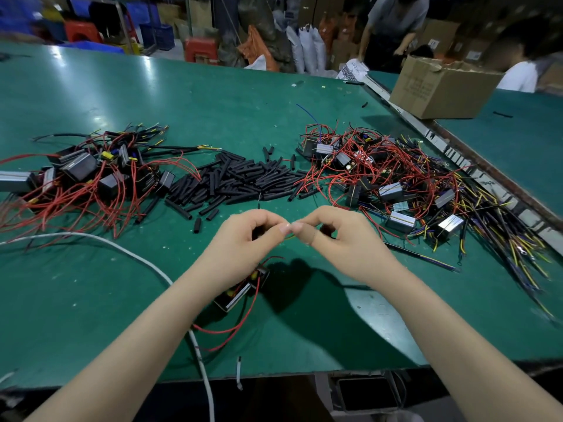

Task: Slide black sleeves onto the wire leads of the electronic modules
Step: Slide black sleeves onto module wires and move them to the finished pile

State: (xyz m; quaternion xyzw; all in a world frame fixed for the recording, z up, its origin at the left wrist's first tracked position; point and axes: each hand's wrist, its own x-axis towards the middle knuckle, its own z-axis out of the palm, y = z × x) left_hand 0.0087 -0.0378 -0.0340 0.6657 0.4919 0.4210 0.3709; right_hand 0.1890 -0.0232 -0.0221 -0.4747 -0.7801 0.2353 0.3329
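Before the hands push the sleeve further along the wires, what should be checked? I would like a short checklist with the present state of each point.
1. Left hand grips something dark, probably a black sleeve: ok, though mostly hidden.
2. Right hand pinches the thin wire ends between the two hands: ok.
3. Wire ends have entered the sleeve mouth: cannot tell, fingers cover it.
4. Module being worked on lies on the green table under the left wrist, its red lead loose: ok.
5. Spare sleeve pile lies ahead between the two module heaps: ok.
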